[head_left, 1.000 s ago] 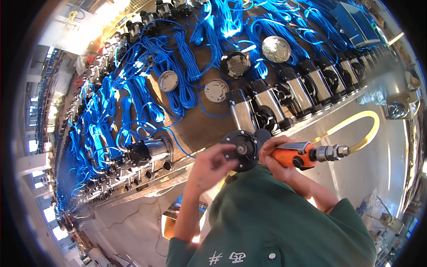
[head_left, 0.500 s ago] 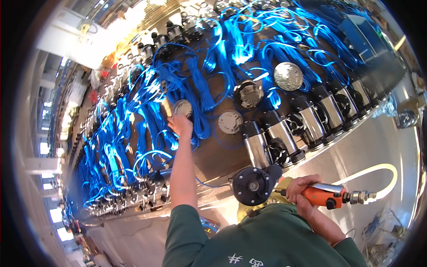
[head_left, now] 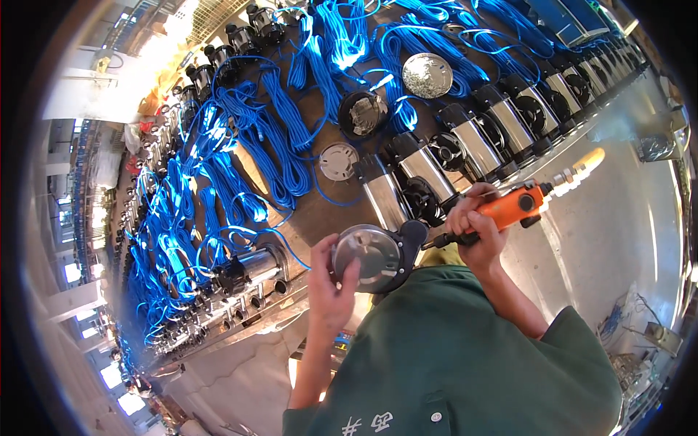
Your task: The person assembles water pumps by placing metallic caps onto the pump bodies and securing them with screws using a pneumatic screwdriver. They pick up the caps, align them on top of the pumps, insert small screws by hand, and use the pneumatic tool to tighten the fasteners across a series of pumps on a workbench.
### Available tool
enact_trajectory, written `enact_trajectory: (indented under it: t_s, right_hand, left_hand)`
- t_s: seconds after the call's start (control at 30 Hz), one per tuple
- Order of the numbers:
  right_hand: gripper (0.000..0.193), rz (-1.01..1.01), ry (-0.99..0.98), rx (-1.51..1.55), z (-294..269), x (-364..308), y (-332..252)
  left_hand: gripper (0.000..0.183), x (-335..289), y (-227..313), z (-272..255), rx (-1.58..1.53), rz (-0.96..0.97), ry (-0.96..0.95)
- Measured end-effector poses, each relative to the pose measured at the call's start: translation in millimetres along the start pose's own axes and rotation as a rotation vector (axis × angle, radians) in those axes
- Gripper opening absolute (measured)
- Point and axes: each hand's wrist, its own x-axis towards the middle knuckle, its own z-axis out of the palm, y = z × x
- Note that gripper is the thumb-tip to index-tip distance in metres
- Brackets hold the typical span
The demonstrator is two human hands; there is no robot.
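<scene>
My left hand [head_left: 331,283] grips a round metal cover plate [head_left: 363,254] by its left edge, thumb across its face. The plate lies over the round black end of a pump [head_left: 414,236], close against my front; whether it touches cannot be made out. In my right hand [head_left: 476,229] is an orange air screwdriver [head_left: 515,206], its fingers wrapped round the dark front end. The tool's tip points left toward the pump's black rim, and a hose fitting extends from its back.
Bundles of blue cable [head_left: 280,174] cover much of the bench. A row of silver-and-black pumps [head_left: 465,142] lines its near right edge. Between them sit a metal dish of small parts [head_left: 427,75], a black round part [head_left: 362,114] and a flat metal disc [head_left: 339,160].
My left hand has come back from among the cables with the metal cover plate and brought it over the pump end. My right hand and the air screwdriver have tilted upward.
</scene>
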Motion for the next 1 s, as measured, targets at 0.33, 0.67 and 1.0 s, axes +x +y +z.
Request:
enact_trajectory:
  t_s: [0.33,0.67,1.0]
  right_hand:
    - [0.03,0.079,0.058,-0.023,-0.9,-5.7,2.1]
    - [0.028,0.049,0.144,0.01,-6.8,-13.9,-4.1]
    - [0.028,0.076,0.224,0.013,-9.4,-23.4,-3.1]
  left_hand:
    - [0.051,10.1,-19.5,6.9,0.52,0.363,-0.103]
    - [0.088,16.7,-12.3,-0.1,0.306,0.566,-0.279]
    - [0.113,22.7,-11.1,2.8,0.542,0.546,-0.425]
